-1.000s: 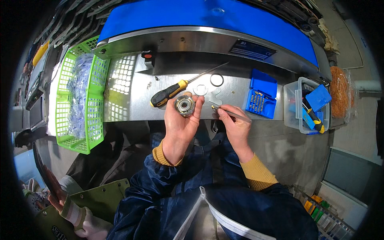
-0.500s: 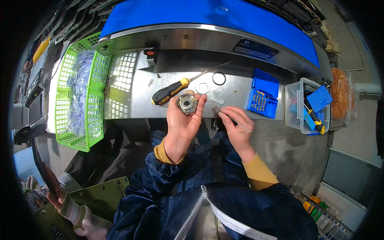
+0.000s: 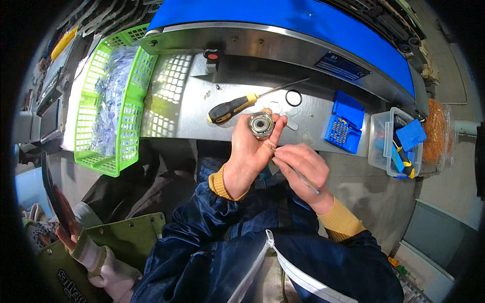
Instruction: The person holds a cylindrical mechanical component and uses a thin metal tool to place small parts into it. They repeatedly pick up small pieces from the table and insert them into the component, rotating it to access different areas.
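Likely bearing (image 3: 260, 125) in left hand (image 3: 251, 151); screwdriver (image 3: 236, 106) behind; basket (image 3: 131, 111) well left.

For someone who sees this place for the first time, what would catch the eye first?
Probably the shiny round metal part in the left grip, near the picture's middle. The broad blue surface across the top and the bright green basket at the left may come next.
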Available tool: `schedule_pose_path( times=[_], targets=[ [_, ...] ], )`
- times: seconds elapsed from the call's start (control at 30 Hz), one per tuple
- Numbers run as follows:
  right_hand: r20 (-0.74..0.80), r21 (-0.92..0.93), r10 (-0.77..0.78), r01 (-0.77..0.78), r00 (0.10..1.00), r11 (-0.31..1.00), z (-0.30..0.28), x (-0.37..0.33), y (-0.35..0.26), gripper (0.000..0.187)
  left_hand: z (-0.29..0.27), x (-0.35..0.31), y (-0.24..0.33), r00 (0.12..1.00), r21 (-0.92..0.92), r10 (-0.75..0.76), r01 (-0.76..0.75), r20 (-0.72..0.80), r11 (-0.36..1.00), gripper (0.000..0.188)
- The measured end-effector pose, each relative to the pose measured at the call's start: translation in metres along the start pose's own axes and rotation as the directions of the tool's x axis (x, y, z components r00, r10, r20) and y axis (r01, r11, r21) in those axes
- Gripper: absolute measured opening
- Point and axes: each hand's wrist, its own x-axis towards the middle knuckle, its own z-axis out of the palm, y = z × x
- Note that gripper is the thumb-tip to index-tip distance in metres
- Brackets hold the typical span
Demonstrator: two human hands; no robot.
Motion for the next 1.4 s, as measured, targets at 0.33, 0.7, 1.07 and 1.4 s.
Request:
schedule_pose_path(
  times=[0.33, 0.7, 1.07, 1.4],
  targets=[
    [0.054, 0.485, 0.654, -0.592, 0.755, 0.643, -0.005, -0.005, -0.001, 0.015, 0.004, -0.001, -0.003, 0.998, 0.039, 0.029, -0.031, 0.058, 0.999, 0.03],
    [0.042, 0.729, 0.798, -0.564, 0.602, 0.387, 0.015, -0.019, -0.005, 0.019, 0.004, -0.001, -0.006, 0.995, 0.034, 0.065, -0.067, 0.079, 0.997, 0.031],
    [-0.022, 0.732, 0.767, -0.512, 0.641, 0.449, 0.021, -0.02, -0.009, 0.018, 0.005, -0.002, -0.009, 0.991, 0.074, 0.088, -0.096, 0.104, 0.993, 0.031],
    [-0.15, 0.463, 0.616, -0.496, 0.773, 0.735, 0.019, -0.021, -0.009, 0.017, 0.003, -0.002, -0.008, 0.991, 0.044, 0.056, -0.062, 0.12, 0.997, 0.031]
  ],
)
